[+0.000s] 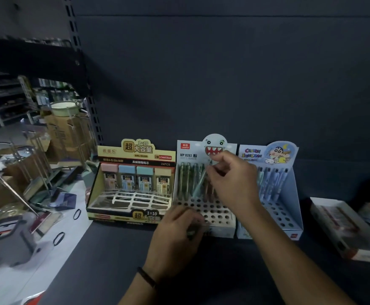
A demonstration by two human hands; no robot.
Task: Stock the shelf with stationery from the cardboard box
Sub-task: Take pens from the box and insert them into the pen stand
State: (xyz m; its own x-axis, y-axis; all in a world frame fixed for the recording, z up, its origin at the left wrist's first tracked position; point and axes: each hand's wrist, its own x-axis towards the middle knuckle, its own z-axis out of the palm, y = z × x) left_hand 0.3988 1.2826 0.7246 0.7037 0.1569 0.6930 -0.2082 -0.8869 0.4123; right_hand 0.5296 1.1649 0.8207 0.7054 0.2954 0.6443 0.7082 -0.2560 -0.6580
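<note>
Shelf [113,260]: dark, with a dark back panel. Three open display boxes stand side by side along it.

Left: the lead refill box [135,150], yellow header. One row of lead cases [135,179] with pastel caps sits at the back; the white grid in front of them is bare.

Middle: the LANTU pencil display box [188,150], marked MP 8283, with a toothy cartoon face on its header. Pencils stand only in the rear holes.

Right: the Crayon Shinchan display box [252,153], blue, with pens upright at the back.

Your right hand [230,181] is over the middle box. Its grip is a thumb-and-forefinger pinch on the top of a pale green mechanical pencil [199,183]. The pencil leans to the right, with its lower end down among the rear holes.

Your left hand [177,234] is at the front edge of the same box. Its grip is curled round a dark object [193,231], too blurred to name. A dark wristband [146,277] is on that wrist.

Far right on the shelf lies a flat white carton [344,227].

Beyond the shelf's left end stand cardboard boxes [65,133] amid clutter. Two black rubber bands [77,214] lie on a white surface nearer you.
</note>
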